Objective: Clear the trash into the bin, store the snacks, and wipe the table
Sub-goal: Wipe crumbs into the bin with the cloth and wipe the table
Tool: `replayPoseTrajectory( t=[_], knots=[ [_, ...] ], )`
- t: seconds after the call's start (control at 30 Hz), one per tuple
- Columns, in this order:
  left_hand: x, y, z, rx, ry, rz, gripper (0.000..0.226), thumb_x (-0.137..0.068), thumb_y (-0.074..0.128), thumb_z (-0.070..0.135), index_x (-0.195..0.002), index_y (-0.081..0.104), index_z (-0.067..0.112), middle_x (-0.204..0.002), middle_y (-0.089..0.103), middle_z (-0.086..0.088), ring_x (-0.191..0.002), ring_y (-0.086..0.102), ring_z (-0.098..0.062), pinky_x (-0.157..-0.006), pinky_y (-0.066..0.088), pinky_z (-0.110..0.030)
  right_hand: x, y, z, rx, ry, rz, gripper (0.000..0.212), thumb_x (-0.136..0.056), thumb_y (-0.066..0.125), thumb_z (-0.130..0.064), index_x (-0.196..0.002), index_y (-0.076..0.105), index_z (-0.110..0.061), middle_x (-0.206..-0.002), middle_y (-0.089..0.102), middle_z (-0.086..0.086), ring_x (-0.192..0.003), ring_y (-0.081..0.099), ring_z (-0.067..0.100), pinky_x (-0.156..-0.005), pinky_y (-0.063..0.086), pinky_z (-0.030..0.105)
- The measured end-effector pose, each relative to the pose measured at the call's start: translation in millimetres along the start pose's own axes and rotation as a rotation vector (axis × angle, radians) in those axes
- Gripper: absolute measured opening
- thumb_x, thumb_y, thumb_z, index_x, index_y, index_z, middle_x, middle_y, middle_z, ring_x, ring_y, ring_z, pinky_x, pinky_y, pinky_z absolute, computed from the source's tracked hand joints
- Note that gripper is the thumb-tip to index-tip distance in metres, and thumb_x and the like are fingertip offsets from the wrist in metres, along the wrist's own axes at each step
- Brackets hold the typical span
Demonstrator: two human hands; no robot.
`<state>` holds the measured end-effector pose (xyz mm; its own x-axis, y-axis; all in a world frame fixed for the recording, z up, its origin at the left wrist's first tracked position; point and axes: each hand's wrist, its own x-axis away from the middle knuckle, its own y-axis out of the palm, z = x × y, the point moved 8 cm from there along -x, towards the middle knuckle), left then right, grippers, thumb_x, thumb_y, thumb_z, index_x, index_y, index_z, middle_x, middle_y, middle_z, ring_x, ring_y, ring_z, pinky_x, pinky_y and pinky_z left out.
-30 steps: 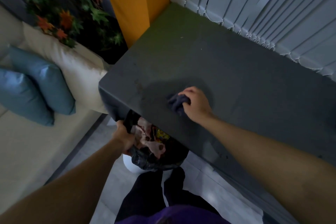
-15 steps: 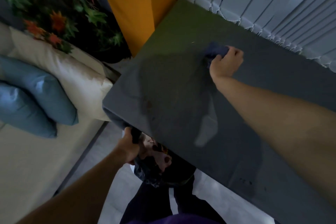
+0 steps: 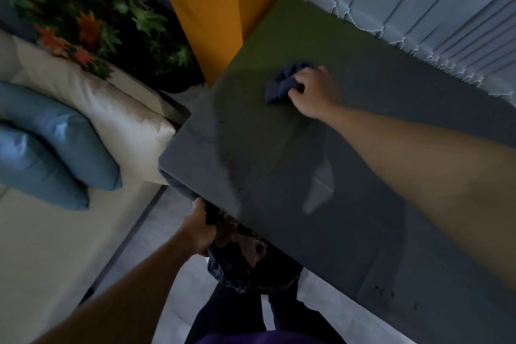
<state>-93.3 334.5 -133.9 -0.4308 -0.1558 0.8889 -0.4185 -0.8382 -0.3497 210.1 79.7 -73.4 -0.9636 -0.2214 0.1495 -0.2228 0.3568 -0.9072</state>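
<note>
The rag [image 3: 282, 84] bunched in the right hand [image 3: 314, 92] is soft, crumpled dark blue cloth. The table top [image 3: 279, 170] under it is smooth and mostly matt, with a pale patch of sheen below that hand. The bin bag [image 3: 229, 268] gripped by the left hand [image 3: 199, 232] is thin, crinkled, glossy black plastic, and the blue cushions [image 3: 55, 142] to that hand's left look like faintly shiny fabric.

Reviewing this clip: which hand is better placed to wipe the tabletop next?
Right. The right hand grips the dark blue cloth on the grey table, so it can likely sweep straight on. The left hand grips the black bin bag below the table's near edge.
</note>
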Motion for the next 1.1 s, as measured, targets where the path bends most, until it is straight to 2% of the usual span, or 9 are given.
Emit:
replayPoseTrajectory(
  t=[0.03,0.1,0.2,0.27,0.43,0.57,0.77,0.9,1.1],
  knots=[
    [2,2,0,0.003,0.004,-0.003,0.082,-0.091,0.048,0.000,-0.152,0.008,0.036,-0.132,0.050,-0.019,-0.102,0.063,-0.039,-0.067,0.062,-0.052,11,1,-4,-0.001,-0.048,0.008,0.021,-0.087,0.057,-0.034,-0.078,0.059,-0.015,-0.097,0.061,0.006,-0.103,0.051,0.033,-0.079,0.041,0.037],
    [8,6,0,0.019,0.015,-0.008,0.079,-0.092,0.050,0.002,-0.151,0.011,0.038,-0.129,0.051,-0.016,-0.099,0.064,-0.036,-0.062,0.063,-0.047,33,-1,-6,-0.010,-0.085,0.022,0.033,-0.082,0.057,-0.036,-0.061,0.040,-0.017,-0.077,0.047,0.004,-0.089,0.051,0.033,-0.067,0.032,0.035],
    [16,14,-1,0.074,0.030,-0.002,0.074,-0.092,0.053,0.001,-0.147,0.017,0.034,-0.116,0.056,-0.007,-0.099,0.064,-0.033,-0.058,0.061,-0.041,64,-1,3,0.035,-0.028,0.062,0.022,-0.079,0.057,-0.037,-0.083,0.061,-0.015,-0.095,0.056,0.009,-0.099,0.052,0.036,-0.076,0.044,0.039],
    [21,18,-4,0.108,0.038,0.026,0.069,-0.090,0.052,-0.004,-0.144,0.023,0.029,-0.109,0.058,-0.004,-0.099,0.063,-0.031,-0.060,0.060,-0.041,87,8,2,0.054,-0.019,0.035,0.033,-0.080,0.059,-0.038,-0.103,0.065,-0.016,-0.109,0.058,0.010,-0.106,0.050,0.036,-0.086,0.048,0.042],
    [34,35,-15,0.133,0.030,0.066,0.073,-0.089,0.052,-0.002,-0.145,0.019,0.031,-0.112,0.057,-0.014,-0.091,0.065,-0.036,-0.048,0.056,-0.038,148,37,-25,-0.002,-0.234,-0.204,0.025,-0.079,0.063,-0.038,-0.100,0.064,-0.024,-0.101,0.057,-0.001,-0.103,0.055,0.027,-0.081,0.049,0.039],
    [47,45,-20,0.139,0.056,0.139,0.067,-0.090,0.050,-0.005,-0.145,0.021,0.021,-0.102,0.055,-0.010,-0.082,0.062,-0.028,-0.046,0.051,-0.033,180,36,-14,-0.057,-0.057,-0.089,0.030,-0.083,0.060,-0.034,-0.112,0.061,-0.026,-0.112,0.054,0.000,-0.110,0.050,0.026,-0.085,0.049,0.039],
    [66,62,-32,0.185,0.028,0.160,0.065,-0.090,0.053,-0.001,-0.139,0.022,0.028,-0.122,0.052,-0.022,-0.100,0.062,-0.042,-0.046,0.057,-0.040,255,71,-65,-0.054,-0.377,-0.458,0.014,-0.078,0.062,-0.036,-0.091,0.059,-0.031,-0.096,0.052,-0.004,-0.099,0.056,0.023,-0.076,0.049,0.038],
    [78,72,-39,0.217,0.032,0.177,0.062,-0.093,0.056,0.007,-0.141,0.021,0.027,-0.120,0.054,-0.022,-0.102,0.064,-0.045,-0.054,0.061,-0.046,268,71,-49,-0.126,-0.203,-0.311,0.032,-0.084,0.060,-0.028,-0.115,0.064,-0.031,-0.104,0.044,-0.007,-0.109,0.043,0.021,-0.088,0.048,0.042],
    [86,82,-43,0.249,0.010,0.216,0.073,-0.088,0.067,0.007,-0.142,0.022,0.026,-0.118,0.053,-0.021,-0.088,0.066,-0.041,-0.052,0.061,-0.046,311,85,-83,-0.105,-0.454,-0.548,0.017,-0.075,0.062,-0.019,-0.091,0.069,-0.022,-0.092,0.052,-0.004,-0.094,0.053,0.023,-0.079,0.049,0.042]
  ],
)
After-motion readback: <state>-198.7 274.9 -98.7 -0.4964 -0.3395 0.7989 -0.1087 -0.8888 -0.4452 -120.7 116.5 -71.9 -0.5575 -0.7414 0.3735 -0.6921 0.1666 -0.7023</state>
